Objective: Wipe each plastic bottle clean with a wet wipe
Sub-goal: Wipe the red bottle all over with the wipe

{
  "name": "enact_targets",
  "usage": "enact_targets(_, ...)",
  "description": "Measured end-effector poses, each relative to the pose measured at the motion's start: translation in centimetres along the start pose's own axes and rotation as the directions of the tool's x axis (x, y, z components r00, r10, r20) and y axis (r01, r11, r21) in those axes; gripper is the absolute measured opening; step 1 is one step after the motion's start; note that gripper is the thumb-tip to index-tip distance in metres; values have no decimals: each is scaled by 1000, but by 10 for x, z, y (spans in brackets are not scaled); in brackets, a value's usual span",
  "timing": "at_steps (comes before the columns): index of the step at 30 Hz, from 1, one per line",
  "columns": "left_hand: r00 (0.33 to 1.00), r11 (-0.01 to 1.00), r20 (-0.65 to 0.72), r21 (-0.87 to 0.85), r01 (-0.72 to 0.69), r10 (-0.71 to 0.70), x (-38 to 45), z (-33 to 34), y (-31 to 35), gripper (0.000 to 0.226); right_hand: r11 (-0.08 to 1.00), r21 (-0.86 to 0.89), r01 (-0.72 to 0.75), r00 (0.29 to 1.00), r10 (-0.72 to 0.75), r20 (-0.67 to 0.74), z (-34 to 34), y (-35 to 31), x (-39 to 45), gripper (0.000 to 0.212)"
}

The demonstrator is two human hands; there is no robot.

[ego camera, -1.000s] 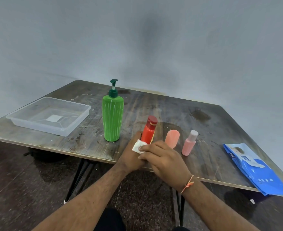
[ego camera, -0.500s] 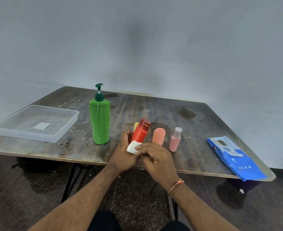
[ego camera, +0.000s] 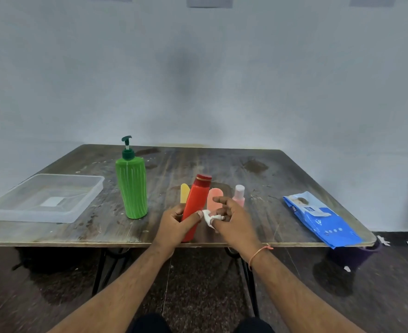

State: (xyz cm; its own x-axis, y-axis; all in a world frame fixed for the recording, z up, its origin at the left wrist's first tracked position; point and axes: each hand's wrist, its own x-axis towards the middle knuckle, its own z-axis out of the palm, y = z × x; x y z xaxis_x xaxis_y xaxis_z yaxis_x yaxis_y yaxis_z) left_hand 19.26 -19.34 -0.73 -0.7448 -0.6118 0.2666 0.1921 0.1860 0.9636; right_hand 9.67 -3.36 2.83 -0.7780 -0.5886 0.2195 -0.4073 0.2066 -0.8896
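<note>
Behind the worn wooden table [ego camera: 222, 162] stands a plain grey wall. Near the front edge, the left hand [ego camera: 174, 224] grips a red bottle [ego camera: 195, 205] with a dark red cap, fingers and thumb curled around its lower body; the bottle leans a little to the right. Just beside it, the right hand [ego camera: 234, 222] pinches a crumpled white wet wipe [ego camera: 210, 218], which is very close to the bottle's side; contact I cannot tell. Behind the hands are a yellow bottle [ego camera: 184, 196], an orange bottle [ego camera: 214, 200] and a small pink bottle [ego camera: 239, 197]. Further left stands a green pump bottle [ego camera: 132, 186], then a clear plastic tray [ego camera: 78, 205]. On the right lies a blue wipes pack [ego camera: 323, 221].
</note>
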Motion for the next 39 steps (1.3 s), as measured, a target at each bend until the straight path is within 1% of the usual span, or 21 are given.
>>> enact_targets(3, 996, 999, 81, -5, 35, -34, -7, 16, 8, 41, 999, 33, -26, 999, 25, 40, -20, 2, -3, 54)
enact_targets(6, 991, 1000, 133, 15, 21, -23, -9, 29, 15, 32, 998, 37, -45, 998, 44, 41, -47, 6, -8, 49)
enact_targets(7, 989, 1000, 148, 23, 14, -17, -8, 35, 18, 33, 998, 42, -49, 998, 47, 44, -56, 8, -11, 47)
enact_targets(9, 985, 1000, 172, 18, 10, -13, -7, 46, 22, 45, 999, 36, -38, 997, 36, 61, -72, 12, -16, 41)
enact_targets(11, 983, 1000, 185, 25, -7, 2, -3, 61, 25, 51, 1000, 3, -31, 997, 31, 64, -89, 19, -20, 39)
enact_targets(14, 984, 989, 166, 124, -80, 59, 5, 86, 27, 53, 998, -57, -32, 998, 35, 53, -109, 28, -24, 45)
enact_targets(18, 988, 980, 141, 182, -81, 56, 16, 121, 33, 50, 989, -134, -60, 998, 60, 0, -132, 42, -23, 57)
enact_targets(21, 989, 964, 118, 237, -117, 91, 19, 147, 40, 55, 988, -117, -96, 995, 92, -45, -144, 54, -18, 61)
enact_targets(24, 992, 958, 98, 268, -104, 81, 24, 168, 42, 55, 989, -94, -112, 990, 103, -92, -154, 64, -10, 63)
enact_targets(26, 993, 950, 94, 296, -96, 71, 27, 177, 43, 54, 987, -108, -119, 988, 107, -109, -158, 68, -2, 65)
enact_targets(32, 994, 929, 100, 362, -73, 39, 38, 191, 46, 36, 982, -100, -158, 984, 149, -98, -159, 81, 19, 73)
enact_targets(36, 993, 907, 114, 414, -82, 38, 45, 194, 45, 32, 983, -64, -170, 982, 164, -96, -157, 92, 31, 72)
enact_targets(39, 991, 888, 124, 450, -94, 43, 50, 193, 44, 36, 986, 3, -169, 983, 168, -76, -153, 99, 35, 74)
